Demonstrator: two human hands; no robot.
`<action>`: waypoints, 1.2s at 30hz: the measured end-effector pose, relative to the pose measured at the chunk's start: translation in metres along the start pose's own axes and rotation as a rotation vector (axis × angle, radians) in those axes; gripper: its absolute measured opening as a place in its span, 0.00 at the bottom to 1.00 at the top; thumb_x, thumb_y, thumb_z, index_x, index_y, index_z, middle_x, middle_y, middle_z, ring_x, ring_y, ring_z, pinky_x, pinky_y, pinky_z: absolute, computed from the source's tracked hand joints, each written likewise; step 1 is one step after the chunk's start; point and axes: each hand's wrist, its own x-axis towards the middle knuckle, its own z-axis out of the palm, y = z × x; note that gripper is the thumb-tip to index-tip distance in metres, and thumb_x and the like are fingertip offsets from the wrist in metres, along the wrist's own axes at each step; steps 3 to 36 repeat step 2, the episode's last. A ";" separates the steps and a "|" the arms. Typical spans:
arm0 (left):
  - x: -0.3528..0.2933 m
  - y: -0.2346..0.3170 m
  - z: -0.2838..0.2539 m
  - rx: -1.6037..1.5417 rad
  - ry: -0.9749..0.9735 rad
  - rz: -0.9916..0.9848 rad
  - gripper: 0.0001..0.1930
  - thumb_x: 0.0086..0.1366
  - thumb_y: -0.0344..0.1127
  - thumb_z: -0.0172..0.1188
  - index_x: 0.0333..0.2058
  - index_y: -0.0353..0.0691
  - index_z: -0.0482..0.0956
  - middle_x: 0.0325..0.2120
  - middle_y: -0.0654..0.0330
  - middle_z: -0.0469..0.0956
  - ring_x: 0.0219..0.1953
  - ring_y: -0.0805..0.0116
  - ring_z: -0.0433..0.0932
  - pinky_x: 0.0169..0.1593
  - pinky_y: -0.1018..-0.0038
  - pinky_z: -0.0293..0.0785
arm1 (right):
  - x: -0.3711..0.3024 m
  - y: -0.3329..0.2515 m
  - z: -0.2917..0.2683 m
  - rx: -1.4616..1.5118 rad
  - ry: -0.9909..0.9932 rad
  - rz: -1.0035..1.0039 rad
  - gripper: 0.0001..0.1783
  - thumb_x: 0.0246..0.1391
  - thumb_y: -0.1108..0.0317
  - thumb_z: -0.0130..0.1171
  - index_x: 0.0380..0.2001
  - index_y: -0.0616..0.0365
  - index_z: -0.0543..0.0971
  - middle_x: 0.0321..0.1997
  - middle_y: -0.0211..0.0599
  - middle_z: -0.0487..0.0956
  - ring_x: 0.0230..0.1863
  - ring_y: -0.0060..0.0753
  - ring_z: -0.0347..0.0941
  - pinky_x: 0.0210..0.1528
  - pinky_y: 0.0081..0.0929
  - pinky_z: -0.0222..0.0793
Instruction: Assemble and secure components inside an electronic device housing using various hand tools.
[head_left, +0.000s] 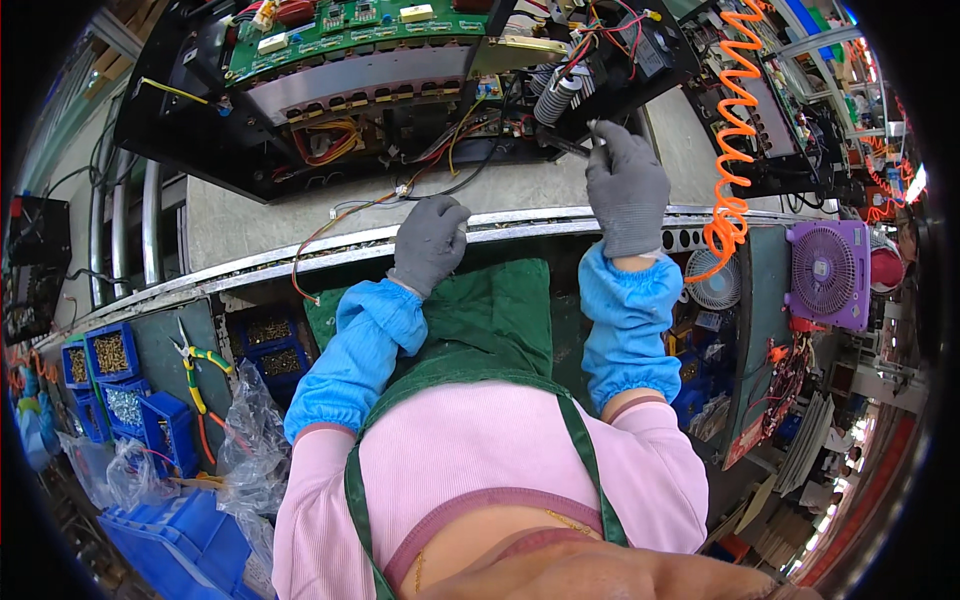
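My right hand (628, 190), in a grey glove, is closed at the front edge of an open black equipment chassis (230, 150). Its fingertips pinch a small, pale-tipped piece too small to name, beside a dark bar. Just beyond them is a silver ribbed cylinder (556, 100) with wires around it. My left hand (432, 240), also gloved, is curled over the metal rail (510, 222) at the bench edge; the inside of its fingers is hidden. A bundle of thin wires (345, 212) with small white connectors comes out of the chassis and hangs over the rail beside that hand.
A green circuit board (350, 40) tops the chassis. An orange coiled hose (735, 130) hangs at right, near a purple fan (828, 275). Lower left are blue bins (112, 355) of screws, yellow-green handled pliers (195, 375), plastic bags (255, 430) and a blue crate (180, 540).
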 end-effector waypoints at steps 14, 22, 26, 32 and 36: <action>-0.001 -0.002 0.000 0.000 0.000 -0.002 0.08 0.53 0.28 0.58 0.34 0.43 0.76 0.33 0.58 0.75 0.38 0.56 0.74 0.39 0.65 0.72 | 0.006 -0.005 0.005 -0.005 0.044 -0.016 0.16 0.49 0.72 0.58 0.43 0.50 0.77 0.37 0.42 0.78 0.35 0.47 0.77 0.36 0.37 0.74; -0.001 -0.002 0.000 0.000 0.000 -0.002 0.08 0.53 0.28 0.58 0.34 0.43 0.76 0.33 0.58 0.75 0.38 0.56 0.74 0.39 0.65 0.72 | 0.006 -0.005 0.005 -0.005 0.044 -0.016 0.16 0.49 0.72 0.58 0.43 0.50 0.77 0.37 0.42 0.78 0.35 0.47 0.77 0.36 0.37 0.74; -0.001 -0.002 0.000 0.000 0.000 -0.002 0.08 0.53 0.28 0.58 0.34 0.43 0.76 0.33 0.58 0.75 0.38 0.56 0.74 0.39 0.65 0.72 | 0.006 -0.005 0.005 -0.005 0.044 -0.016 0.16 0.49 0.72 0.58 0.43 0.50 0.77 0.37 0.42 0.78 0.35 0.47 0.77 0.36 0.37 0.74; -0.001 -0.002 0.000 0.000 0.000 -0.002 0.08 0.53 0.28 0.58 0.34 0.43 0.76 0.33 0.58 0.75 0.38 0.56 0.74 0.39 0.65 0.72 | 0.006 -0.005 0.005 -0.005 0.044 -0.016 0.16 0.49 0.72 0.58 0.43 0.50 0.77 0.37 0.42 0.78 0.35 0.47 0.77 0.36 0.37 0.74; -0.001 -0.002 0.000 0.000 0.000 -0.002 0.08 0.53 0.28 0.58 0.34 0.43 0.76 0.33 0.58 0.75 0.38 0.56 0.74 0.39 0.65 0.72 | 0.006 -0.005 0.005 -0.005 0.044 -0.016 0.16 0.49 0.72 0.58 0.43 0.50 0.77 0.37 0.42 0.78 0.35 0.47 0.77 0.36 0.37 0.74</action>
